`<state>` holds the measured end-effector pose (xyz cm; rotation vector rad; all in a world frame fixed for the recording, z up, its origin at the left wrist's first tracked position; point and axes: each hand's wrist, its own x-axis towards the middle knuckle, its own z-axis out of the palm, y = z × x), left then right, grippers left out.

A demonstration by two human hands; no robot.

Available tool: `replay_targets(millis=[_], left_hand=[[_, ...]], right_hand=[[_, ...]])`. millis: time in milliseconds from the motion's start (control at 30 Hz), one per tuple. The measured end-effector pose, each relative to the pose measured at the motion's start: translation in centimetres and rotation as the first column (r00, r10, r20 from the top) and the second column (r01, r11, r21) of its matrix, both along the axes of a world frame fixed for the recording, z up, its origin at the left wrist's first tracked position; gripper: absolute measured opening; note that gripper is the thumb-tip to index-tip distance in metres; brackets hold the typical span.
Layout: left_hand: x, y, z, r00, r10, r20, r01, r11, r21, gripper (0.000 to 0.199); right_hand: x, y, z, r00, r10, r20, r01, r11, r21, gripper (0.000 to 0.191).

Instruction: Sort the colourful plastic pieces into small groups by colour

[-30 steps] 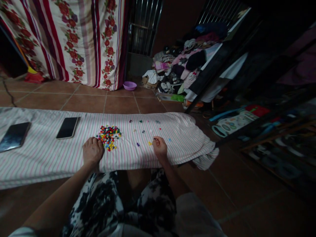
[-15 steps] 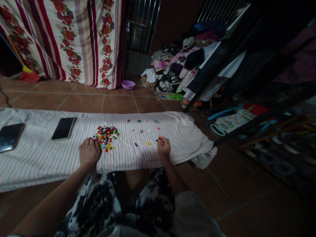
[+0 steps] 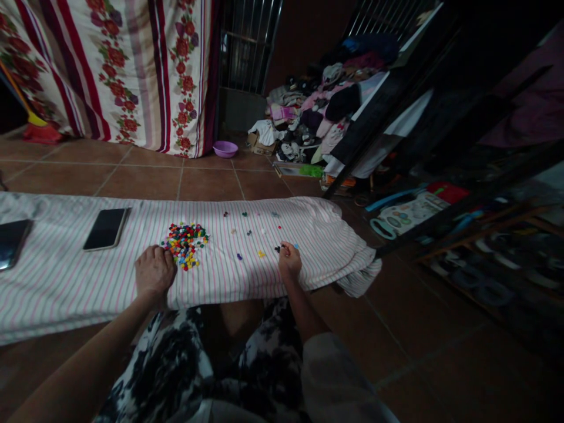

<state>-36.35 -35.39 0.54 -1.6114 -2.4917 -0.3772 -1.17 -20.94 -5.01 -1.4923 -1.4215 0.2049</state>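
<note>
My left hand (image 3: pixel 155 271) rests on the striped cloth (image 3: pixel 211 288) with its fingers curled under. Anything inside it is hidden. Its fingertips border a pile of small coloured pieces (image 3: pixel 187 242), too small to name more exactly. Over to the right, my right hand (image 3: pixel 289 259) is closed in a pinch at a few small black pieces (image 3: pixel 278 249); whether one is between the fingers I cannot make out. A light-blue piece (image 3: pixel 296 247) shows just beyond this hand. Small single-colour groups lie apart between the hands, among them yellow pieces (image 3: pixel 261 254) and dark-blue ones (image 3: pixel 239 257).
A phone (image 3: pixel 106 229) lies left of the pile, with another dark-screened device (image 3: pixel 12 244) at the cloth's left. Beyond are a floral curtain (image 3: pixel 145 70), a purple basin (image 3: pixel 225 149) and heaped clothes (image 3: pixel 308 111). A dark rack (image 3: pixel 379 132) stands at right.
The whole view has shifted slightly, so things appear a little further left. My right hand has drawn slightly back from the black pieces, more of which now show. My left hand stays beside the pile.
</note>
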Motion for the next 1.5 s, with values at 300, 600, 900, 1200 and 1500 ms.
replay_targets(millis=[300,600,900,1200,1500], left_hand=[[0.2,-0.2,0.2,1.000,-0.007,0.016,0.007,1.000,0.004,0.030],[0.2,-0.2,0.2,0.999,-0.003,0.051,0.001,1.000,0.029,0.028],[0.1,0.0,0.2,0.999,0.027,0.024,-0.027,0.999,0.019,0.034],[0.2,-0.2,0.2,0.999,-0.023,0.034,0.022,0.999,0.035,0.027],[0.0,-0.1,0.0,0.999,-0.029,0.035,0.028,0.999,0.038,0.027]], right_hand=[[-0.1,-0.3,-0.1,0.998,-0.051,0.033,0.051,0.999,-0.012,0.034],[0.0,-0.4,-0.3,0.999,-0.011,0.051,0.011,1.000,-0.007,0.033],[0.1,-0.4,-0.7,0.991,-0.010,0.136,0.001,0.998,0.061,0.033],[0.0,-0.5,-0.9,0.985,0.022,0.169,-0.028,0.999,0.035,0.035],[0.1,-0.3,-1.1,0.984,0.013,0.177,-0.020,0.999,0.041,0.036]])
